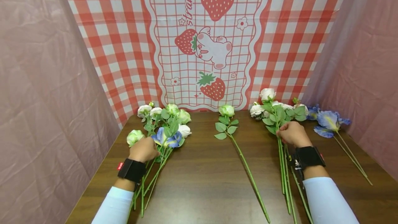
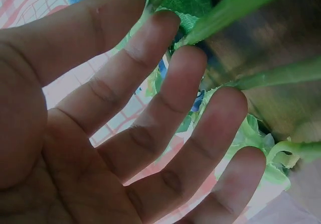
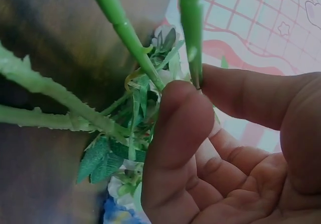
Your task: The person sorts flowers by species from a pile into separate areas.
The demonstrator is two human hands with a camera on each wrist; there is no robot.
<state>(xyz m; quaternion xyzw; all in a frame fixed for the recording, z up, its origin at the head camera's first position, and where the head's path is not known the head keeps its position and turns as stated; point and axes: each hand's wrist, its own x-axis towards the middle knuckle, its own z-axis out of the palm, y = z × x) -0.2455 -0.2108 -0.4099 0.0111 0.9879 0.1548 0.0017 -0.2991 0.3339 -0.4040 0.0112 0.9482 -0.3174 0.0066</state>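
Observation:
On the left, my left hand [image 1: 144, 150] is at a bunch of artificial flowers: white and pale green roses and a blue iris [image 1: 167, 138]. In the left wrist view its fingers [image 2: 183, 73] lie extended beside green stems [image 2: 241, 13], the tips close to or touching them. My right hand [image 1: 293, 134] pinches a green stem [image 3: 190, 28] between thumb and index finger, over a bunch topped by a white rose [image 1: 267, 94]. Other stems [image 3: 118, 23] of that bunch run beside the fingers.
A single pale green rose [image 1: 227, 110] lies in the middle of the brown wooden table [image 1: 199, 182]. Blue irises [image 1: 329, 121] lie at the far right. A checked strawberry cloth [image 1: 286, 27] hangs behind, with pink curtains [image 1: 40, 96] at the sides.

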